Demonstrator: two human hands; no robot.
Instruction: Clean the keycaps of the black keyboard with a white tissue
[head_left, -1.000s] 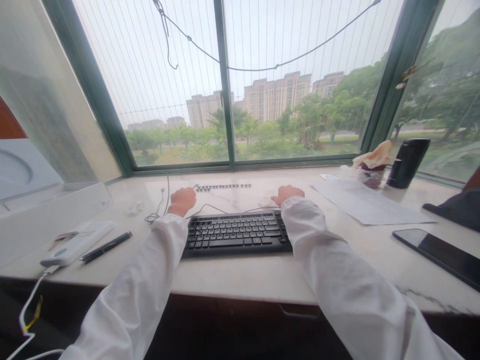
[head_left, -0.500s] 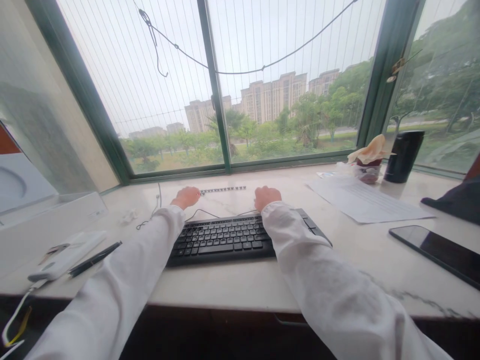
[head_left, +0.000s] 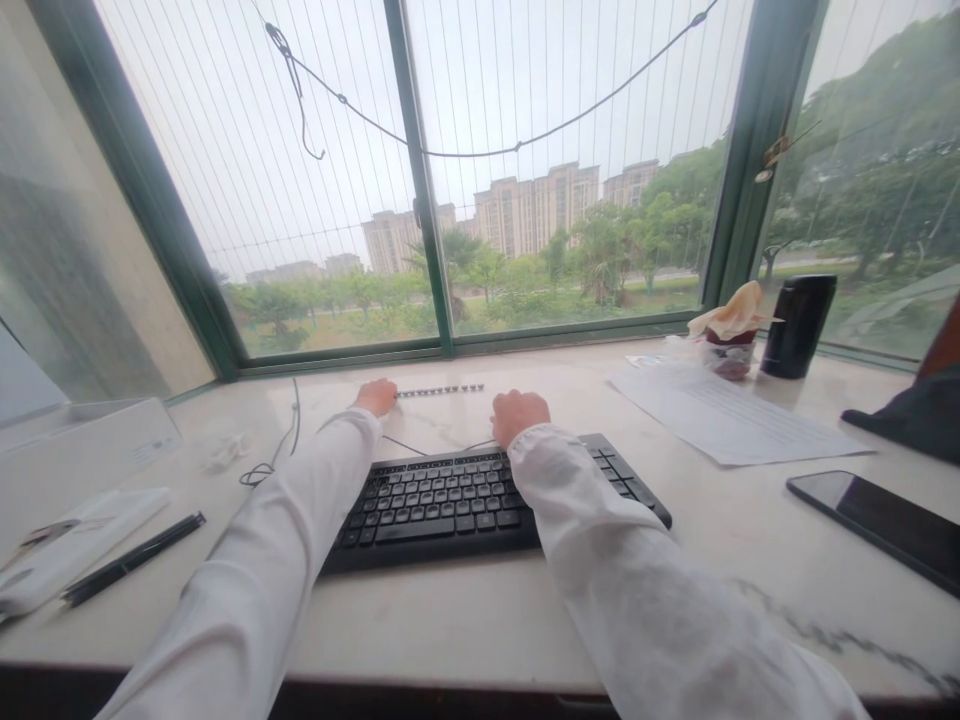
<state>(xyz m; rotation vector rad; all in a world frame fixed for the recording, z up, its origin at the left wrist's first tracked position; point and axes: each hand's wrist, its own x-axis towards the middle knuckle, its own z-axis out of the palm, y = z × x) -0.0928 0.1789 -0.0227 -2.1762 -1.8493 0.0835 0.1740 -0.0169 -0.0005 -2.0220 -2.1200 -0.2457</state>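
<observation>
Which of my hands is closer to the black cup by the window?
Right. The right hand rests behind the keyboard, left of the black cup; the left hand lies farther left.

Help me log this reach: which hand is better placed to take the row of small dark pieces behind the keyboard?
Left, likely: the left hand sits at one end of the row; the right hand rests by the keyboard, apart from it.

Pale marble sill (head_left: 450, 620) with keyboard (head_left: 442, 500), phone (head_left: 877, 525), pen (head_left: 131, 560), perhaps paper (head_left: 735, 420)

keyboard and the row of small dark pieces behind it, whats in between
A thin dark cable on bare marble counter, in the head view; left hand and right hand flank it.
</observation>
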